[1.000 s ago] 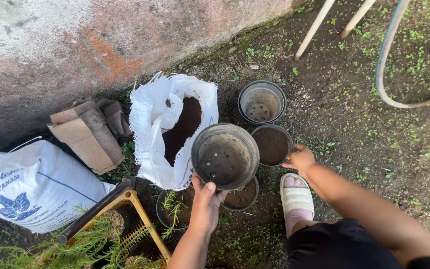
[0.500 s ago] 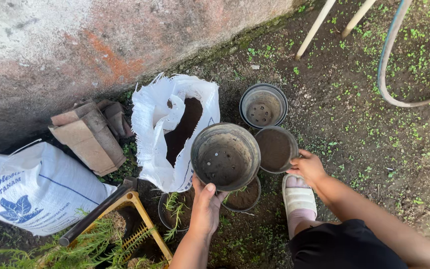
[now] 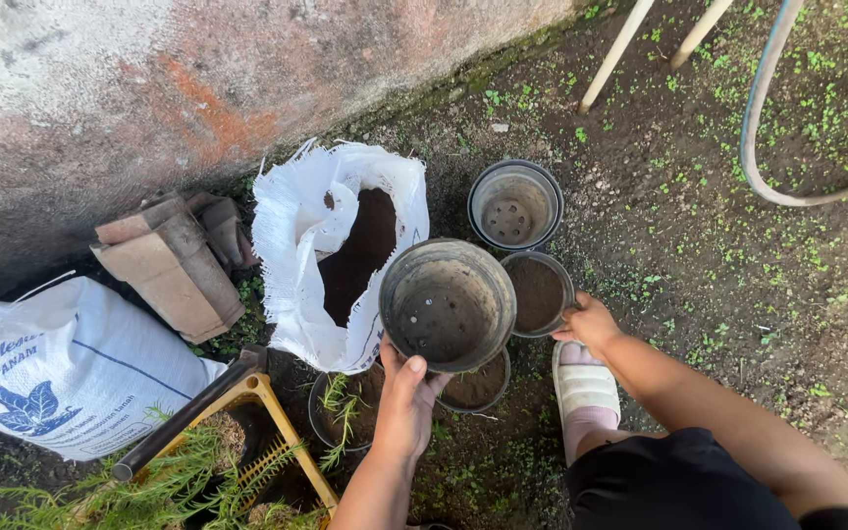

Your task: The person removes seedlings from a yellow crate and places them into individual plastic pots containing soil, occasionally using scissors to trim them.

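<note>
Black plastic was what the round empty pot (image 3: 447,306) was made of, and the person's left hand (image 3: 406,404) held it up by its near rim, fingers curled tight around the edge. It hung in the air, tipped so its dusty inside and little drain holes showed, just beside the open white woven sack of dark soil (image 3: 341,257). The right hand (image 3: 589,324) was closed on the rim of a small dark pot full of soil (image 3: 538,292), which sat on the ground touching the held pot's edge in the view. It looked like the potting step, with an empty pot being readied for soil. A next move would likely need the empty pot brought low and steady by the sack's mouth, so no soil spilled. Behind stood another empty grey pot (image 3: 514,204), and a low pot of soil (image 3: 478,385) sat under the held one. A small green plant in a pot (image 3: 341,412) waited near the left wrist. Compared with half a second earlier, the right hand had slid in from the side and now gripped the soil pot's rim, while the left hand kept the empty pot in nearly the same place. A white sandal (image 3: 584,388) rested on the dirt.
</note>
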